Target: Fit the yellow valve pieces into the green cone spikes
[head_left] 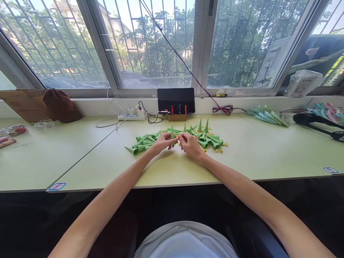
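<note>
From where I stand: left hand [162, 142] has its grip closed on a green cone [172, 129], tip up, near the middle of the tabletop [172, 172]. Right hand [190, 145] just beside it, fingertips close to the cone; can't tell its grip state. Loose cones [215, 144] and small yellow pieces [225, 144] around both hands. Phone [178, 109] behind.

Upright green cone [172, 129] in the left hand [162, 142]
</note>
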Tool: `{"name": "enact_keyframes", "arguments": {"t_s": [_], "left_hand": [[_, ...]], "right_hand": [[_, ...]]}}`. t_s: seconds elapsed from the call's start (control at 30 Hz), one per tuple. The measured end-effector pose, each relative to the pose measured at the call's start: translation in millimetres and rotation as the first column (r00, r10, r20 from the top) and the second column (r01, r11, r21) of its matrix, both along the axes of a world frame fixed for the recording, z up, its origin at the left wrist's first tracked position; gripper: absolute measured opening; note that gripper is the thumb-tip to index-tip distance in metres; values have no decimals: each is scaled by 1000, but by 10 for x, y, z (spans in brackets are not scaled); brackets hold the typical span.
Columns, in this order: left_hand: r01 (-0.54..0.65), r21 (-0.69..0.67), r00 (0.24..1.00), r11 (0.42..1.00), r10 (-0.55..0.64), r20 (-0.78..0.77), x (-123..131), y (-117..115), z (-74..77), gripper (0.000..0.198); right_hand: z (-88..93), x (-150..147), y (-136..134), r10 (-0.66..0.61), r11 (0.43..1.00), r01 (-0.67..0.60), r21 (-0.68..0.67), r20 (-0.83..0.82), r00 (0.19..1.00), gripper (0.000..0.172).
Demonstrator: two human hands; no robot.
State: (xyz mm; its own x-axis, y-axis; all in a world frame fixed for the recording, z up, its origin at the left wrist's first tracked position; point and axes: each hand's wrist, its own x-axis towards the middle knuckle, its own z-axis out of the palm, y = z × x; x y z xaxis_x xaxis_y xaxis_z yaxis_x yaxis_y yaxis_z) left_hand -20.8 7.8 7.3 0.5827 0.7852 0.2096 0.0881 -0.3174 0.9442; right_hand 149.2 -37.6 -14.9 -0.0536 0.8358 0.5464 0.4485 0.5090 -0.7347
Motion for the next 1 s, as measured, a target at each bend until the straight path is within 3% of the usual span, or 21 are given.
{"name": "enact_keyframes", "arguments": {"t_s": [0.43,1.0], "left_hand": [[17,8,1000,1000,-17,6,-1,9,-12,35],[50,12,999,999,-50,-7,-15,39,-38,35]], "right_hand": [[26,-6,-30,25,1000,-26,-5,-31,999,21],[29,-5,-33,1,999,-1,-50,10,1000,32]]}}
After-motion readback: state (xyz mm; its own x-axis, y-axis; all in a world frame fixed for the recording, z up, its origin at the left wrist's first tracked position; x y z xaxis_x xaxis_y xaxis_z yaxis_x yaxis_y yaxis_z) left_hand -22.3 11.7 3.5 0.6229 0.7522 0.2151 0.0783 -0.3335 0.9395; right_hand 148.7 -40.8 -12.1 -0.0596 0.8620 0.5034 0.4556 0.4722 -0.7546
